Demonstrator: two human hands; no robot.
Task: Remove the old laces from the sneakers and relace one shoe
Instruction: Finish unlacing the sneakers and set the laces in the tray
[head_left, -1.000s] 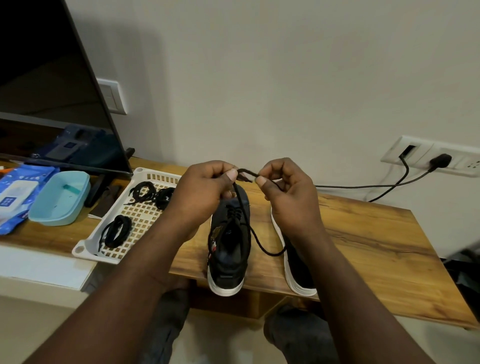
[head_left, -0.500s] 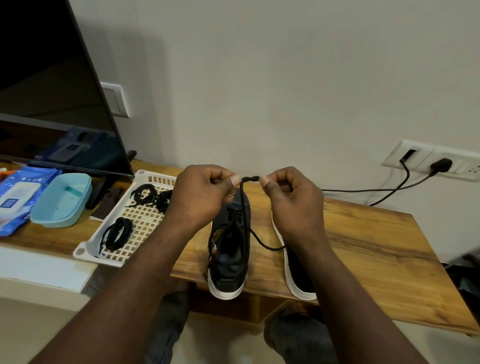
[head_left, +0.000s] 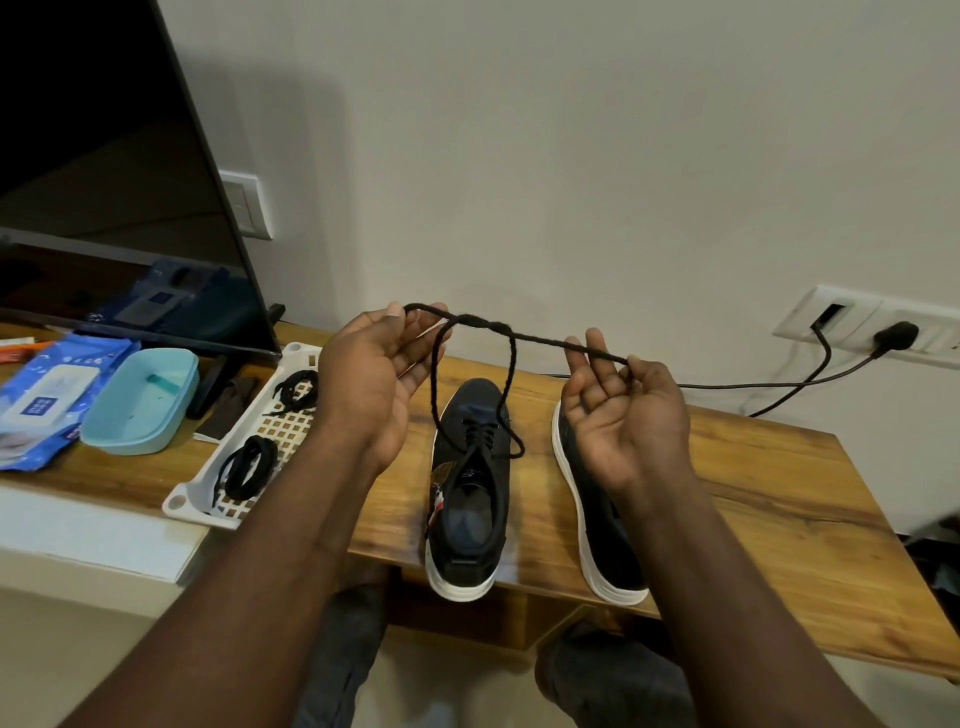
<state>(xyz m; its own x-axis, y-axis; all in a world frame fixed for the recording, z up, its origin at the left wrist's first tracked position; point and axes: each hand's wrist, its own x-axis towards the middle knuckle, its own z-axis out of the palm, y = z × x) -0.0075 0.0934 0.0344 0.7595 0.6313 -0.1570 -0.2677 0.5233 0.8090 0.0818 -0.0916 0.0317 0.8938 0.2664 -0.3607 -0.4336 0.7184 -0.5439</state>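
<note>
At far left stand one screen (head_left: 104, 182), one pack of wipes (head_left: 47, 395) and one blue tub (head_left: 140, 400). Next comes one white tray (head_left: 179, 501) on the desk (head_left: 753, 493). Two black coils show in it, one at the far end (head_left: 296, 384) and one nearer (head_left: 247, 467); the left arm may hide more.

The left hand (head_left: 371, 379) is raised above the desk, its grip pinching one end of the lace (head_left: 540, 340) at the fingertips. The lace runs taut across to the right hand (head_left: 623, 421), which is palm up, with its grip closed on the other end between thumb and forefinger. Midway sits one knot (head_left: 478, 321). From it two strands drop to the left shoe (head_left: 467, 519), where they enter the lower eyelets. The upper eyelets look unthreaded.

The right shoe (head_left: 597, 530) stands just beside the left shoe, partly behind the right arm, and no lace shows on it. That makes two shoes, both with heels at the desk's near edge.

The step looks like relacing the left shoe, with the ends crossed in a knot held well above it. I judge the next move needs that knot either freed or drawn down to the tongue with an even pull on both ends.

At far right, two cables (head_left: 779, 387) lead to one socket (head_left: 857, 327).
</note>
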